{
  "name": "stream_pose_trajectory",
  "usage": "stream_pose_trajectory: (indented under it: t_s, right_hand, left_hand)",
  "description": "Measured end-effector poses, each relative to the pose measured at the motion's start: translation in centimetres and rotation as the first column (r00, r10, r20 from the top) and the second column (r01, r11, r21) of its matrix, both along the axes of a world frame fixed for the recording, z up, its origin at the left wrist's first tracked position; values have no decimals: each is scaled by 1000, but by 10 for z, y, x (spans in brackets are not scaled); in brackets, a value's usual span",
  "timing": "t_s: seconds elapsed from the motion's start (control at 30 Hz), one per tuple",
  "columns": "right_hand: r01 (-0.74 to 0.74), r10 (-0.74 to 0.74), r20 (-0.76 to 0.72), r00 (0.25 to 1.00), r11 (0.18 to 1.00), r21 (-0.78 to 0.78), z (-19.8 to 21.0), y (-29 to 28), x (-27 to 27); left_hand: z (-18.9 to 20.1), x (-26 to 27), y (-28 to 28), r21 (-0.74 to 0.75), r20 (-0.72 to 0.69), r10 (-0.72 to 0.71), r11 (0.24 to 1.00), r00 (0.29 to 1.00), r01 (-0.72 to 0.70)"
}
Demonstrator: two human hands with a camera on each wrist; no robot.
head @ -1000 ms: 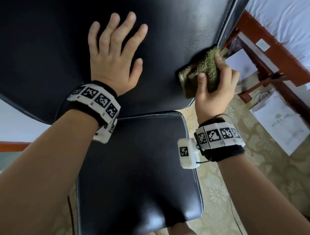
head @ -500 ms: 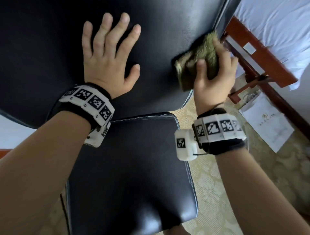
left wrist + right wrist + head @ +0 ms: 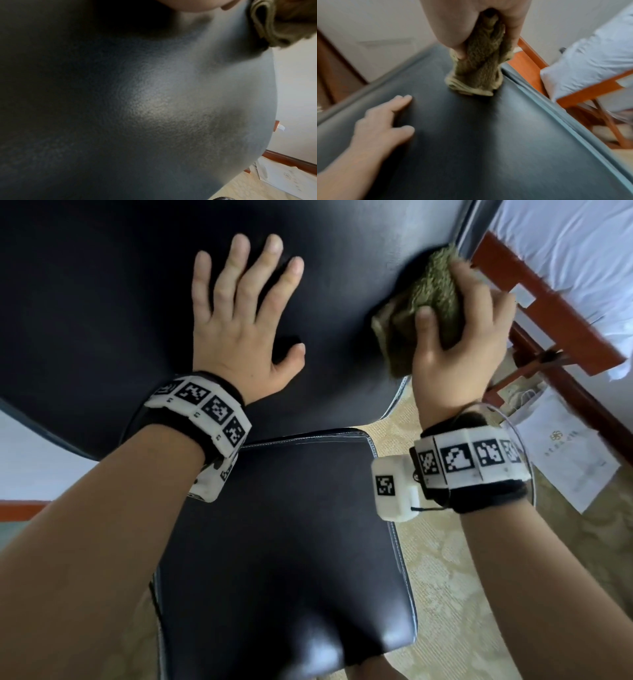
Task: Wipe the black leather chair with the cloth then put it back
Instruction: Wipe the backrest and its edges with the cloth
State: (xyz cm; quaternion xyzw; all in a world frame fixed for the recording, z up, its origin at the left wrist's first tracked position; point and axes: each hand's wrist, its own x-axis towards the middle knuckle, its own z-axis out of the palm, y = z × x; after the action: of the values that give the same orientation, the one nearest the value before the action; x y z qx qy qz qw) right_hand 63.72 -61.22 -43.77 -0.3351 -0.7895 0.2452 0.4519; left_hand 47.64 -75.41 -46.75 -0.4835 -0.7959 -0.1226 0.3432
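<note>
The black leather chair fills the head view, its backrest above and its seat below. My left hand lies flat on the backrest with fingers spread. My right hand grips a bunched olive-green cloth and presses it on the backrest near its right edge. The right wrist view shows the cloth touching the leather, with my left hand beside it. A corner of the cloth shows in the left wrist view over the chair.
To the right of the chair stands a red-brown wooden frame with white bedding behind it. A white paper bag lies on the patterned beige carpet. A pale wall is at the left.
My right hand has slid the cloth up along the backrest's right edge. The left hand has stayed flat on the backrest.
</note>
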Motion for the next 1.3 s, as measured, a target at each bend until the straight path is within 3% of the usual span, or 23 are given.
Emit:
stream_pose_trajectory:
  t_s: [0.1, 0.27, 0.33, 0.57, 0.87, 1.0, 1.13, 1.3]
  right_hand:
    - [1, 1, 17, 1000, 997, -78, -17, 2, 5]
    - [-13, 56, 208, 976, 979, -201, -46, -10, 37]
    - [-14, 56, 231, 971, 983, -180, -42, -11, 41]
    - [-52, 51, 74, 996, 999, 11, 2, 10, 5]
    - [-63, 86, 159, 984, 988, -140, -43, -1, 25]
    - [-49, 62, 151, 987, 995, -83, -42, -3, 28]
    - [-59, 59, 12, 998, 997, 41, -35, 5, 22]
    - [-15, 23, -129, 991, 998, 57, -51, 6, 12]
  left_hand:
    - [1, 3, 0, -8, 22, 6, 1000, 1000, -6]
    - [1, 3, 1, -9, 17, 18, 1000, 1000, -18]
    - [0, 3, 1, -16, 15, 27, 1000, 1000, -26]
    - [7, 7, 1, -33, 41, 27, 999, 999, -26]
    - [6, 16, 5, -33, 80, 56, 998, 995, -54]
    - [8, 20, 4, -34, 106, 68, 997, 992, -65]
    - [6, 21, 3, -42, 105, 59, 998, 993, -55]
    - [5, 22, 1, -33, 57, 52, 998, 997, -50]
